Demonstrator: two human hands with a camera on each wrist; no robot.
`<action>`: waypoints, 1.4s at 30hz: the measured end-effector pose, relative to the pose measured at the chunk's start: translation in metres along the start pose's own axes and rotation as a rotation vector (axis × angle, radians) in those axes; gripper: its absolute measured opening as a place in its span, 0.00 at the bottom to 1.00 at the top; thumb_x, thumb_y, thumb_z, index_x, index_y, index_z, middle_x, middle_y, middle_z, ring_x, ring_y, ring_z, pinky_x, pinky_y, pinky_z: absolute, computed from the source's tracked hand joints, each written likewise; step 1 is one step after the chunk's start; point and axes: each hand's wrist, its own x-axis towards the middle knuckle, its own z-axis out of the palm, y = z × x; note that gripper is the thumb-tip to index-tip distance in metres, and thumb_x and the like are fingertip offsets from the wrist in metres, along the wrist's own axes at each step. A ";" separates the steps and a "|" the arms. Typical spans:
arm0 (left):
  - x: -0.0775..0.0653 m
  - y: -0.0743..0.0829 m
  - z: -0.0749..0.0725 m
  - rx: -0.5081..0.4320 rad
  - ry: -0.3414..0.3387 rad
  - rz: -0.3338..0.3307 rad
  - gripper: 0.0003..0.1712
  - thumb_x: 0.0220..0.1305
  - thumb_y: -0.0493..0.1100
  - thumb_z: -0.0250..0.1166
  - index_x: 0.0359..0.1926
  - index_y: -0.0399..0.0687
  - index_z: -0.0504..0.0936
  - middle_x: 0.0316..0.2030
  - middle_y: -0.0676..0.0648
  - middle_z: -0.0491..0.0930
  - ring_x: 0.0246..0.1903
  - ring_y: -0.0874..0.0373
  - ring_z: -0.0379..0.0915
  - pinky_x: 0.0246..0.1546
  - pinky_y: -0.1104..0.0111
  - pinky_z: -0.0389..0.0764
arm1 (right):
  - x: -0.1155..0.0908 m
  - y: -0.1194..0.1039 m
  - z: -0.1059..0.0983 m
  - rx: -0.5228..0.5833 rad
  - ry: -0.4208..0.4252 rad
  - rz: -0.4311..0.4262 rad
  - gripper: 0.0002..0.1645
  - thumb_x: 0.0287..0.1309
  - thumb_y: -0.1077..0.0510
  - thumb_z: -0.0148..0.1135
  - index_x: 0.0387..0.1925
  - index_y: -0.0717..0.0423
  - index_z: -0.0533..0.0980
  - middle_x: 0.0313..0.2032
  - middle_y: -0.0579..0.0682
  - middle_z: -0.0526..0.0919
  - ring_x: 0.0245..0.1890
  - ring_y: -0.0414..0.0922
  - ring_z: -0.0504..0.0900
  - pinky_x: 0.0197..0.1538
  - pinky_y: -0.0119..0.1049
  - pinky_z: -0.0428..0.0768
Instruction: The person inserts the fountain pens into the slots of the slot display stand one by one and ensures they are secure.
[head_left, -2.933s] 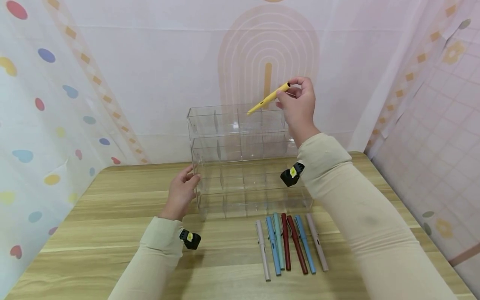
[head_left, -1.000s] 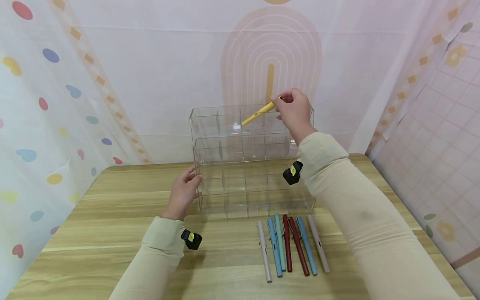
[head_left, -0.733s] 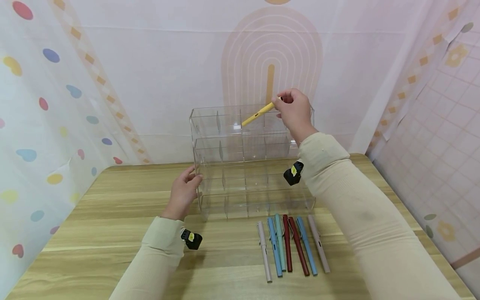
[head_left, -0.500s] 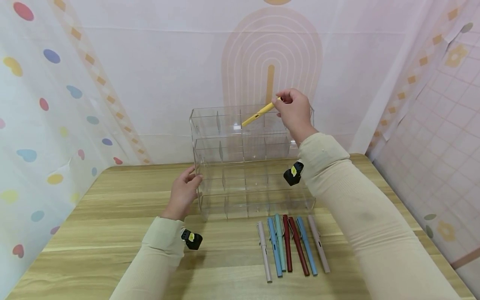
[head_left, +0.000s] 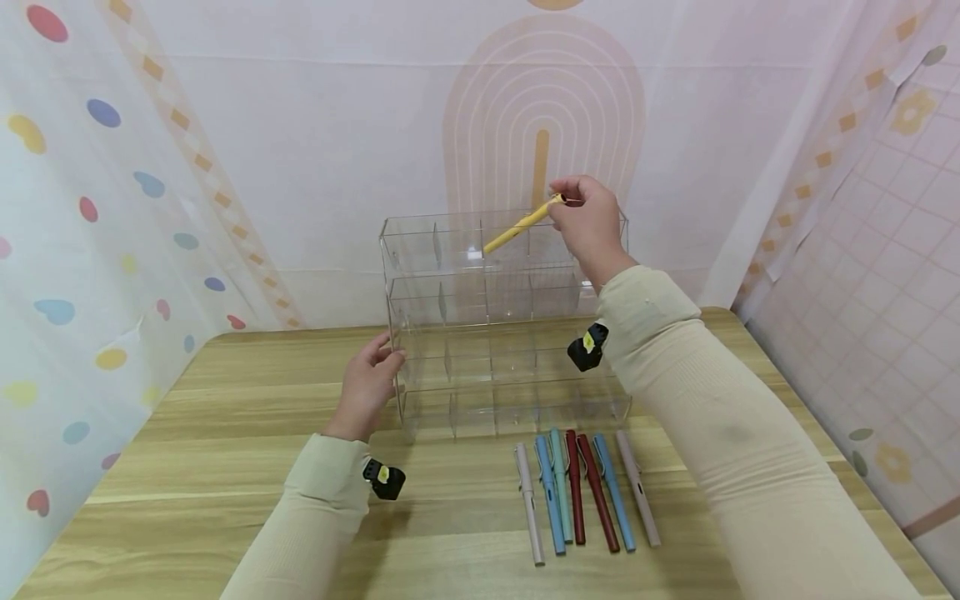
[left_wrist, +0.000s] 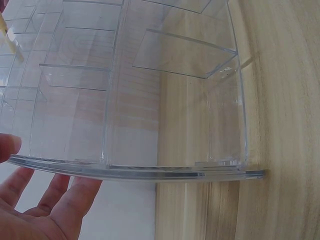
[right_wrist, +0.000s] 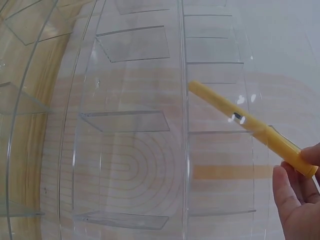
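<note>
Item 1: slim yellow pen with a wire clip (head_left: pixel 525 227), one. Location: at the top tier of the organizer, right of its middle. Long axis slanting, clip end high at right, plain end low at left. It lies left of the right hand (head_left: pixel 590 218), whose grip pinches the clip end between thumb and fingers. Right hand the nearer; left hand well apart, lower. Whether the plain end touches a divider or floor: cannot be told.

Item 2: clear acrylic tiered organizer with divided compartments (head_left: pixel 461 296), one, standing upright on the tabletop. Left side panel (left_wrist: pixel 150 173) held by the left hand (head_left: pixel 369 379); grip closed across the edge, thumb on one face, fingers on the other.

Item 3: loose pens, seven, near side of the organizer, clips toward the far end. Left to right: pale grey pen (head_left: pixel 529 508), left blue pen (head_left: pixel 551 494), teal green pen (head_left: pixel 561 486), left dark red pen (head_left: pixel 576 487), right dark red pen (head_left: pixel 598 493), right blue pen (head_left: pixel 615 493), mauve pen (head_left: pixel 638 489).

Item 4: wood-grain tabletop (head_left: pixel 225 417), one, beneath all.
</note>
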 end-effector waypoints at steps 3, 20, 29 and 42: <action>0.000 0.000 0.000 0.006 -0.002 0.001 0.30 0.73 0.40 0.48 0.74 0.48 0.56 0.64 0.34 0.63 0.63 0.43 0.61 0.58 0.47 0.70 | -0.001 0.000 0.000 0.024 -0.006 0.005 0.20 0.60 0.66 0.58 0.55 0.63 0.74 0.49 0.55 0.78 0.43 0.40 0.75 0.46 0.33 0.78; 0.000 0.000 0.000 0.014 0.000 -0.002 0.30 0.73 0.40 0.48 0.74 0.48 0.57 0.63 0.34 0.63 0.63 0.42 0.61 0.58 0.47 0.70 | -0.001 0.001 0.001 0.042 0.014 0.062 0.15 0.66 0.55 0.57 0.50 0.60 0.77 0.39 0.47 0.76 0.47 0.47 0.79 0.49 0.39 0.80; 0.000 0.000 0.001 0.008 -0.002 0.002 0.30 0.73 0.39 0.47 0.74 0.49 0.57 0.63 0.34 0.63 0.63 0.42 0.61 0.59 0.47 0.69 | -0.001 0.000 0.000 0.032 -0.002 0.060 0.16 0.66 0.59 0.56 0.53 0.62 0.77 0.39 0.46 0.74 0.44 0.42 0.78 0.51 0.41 0.79; 0.001 0.000 0.001 0.018 -0.015 0.003 0.31 0.73 0.40 0.47 0.74 0.48 0.56 0.63 0.34 0.63 0.63 0.43 0.60 0.59 0.47 0.70 | -0.001 0.000 -0.002 0.046 -0.029 0.056 0.18 0.64 0.65 0.56 0.55 0.61 0.77 0.46 0.50 0.77 0.45 0.40 0.75 0.50 0.34 0.78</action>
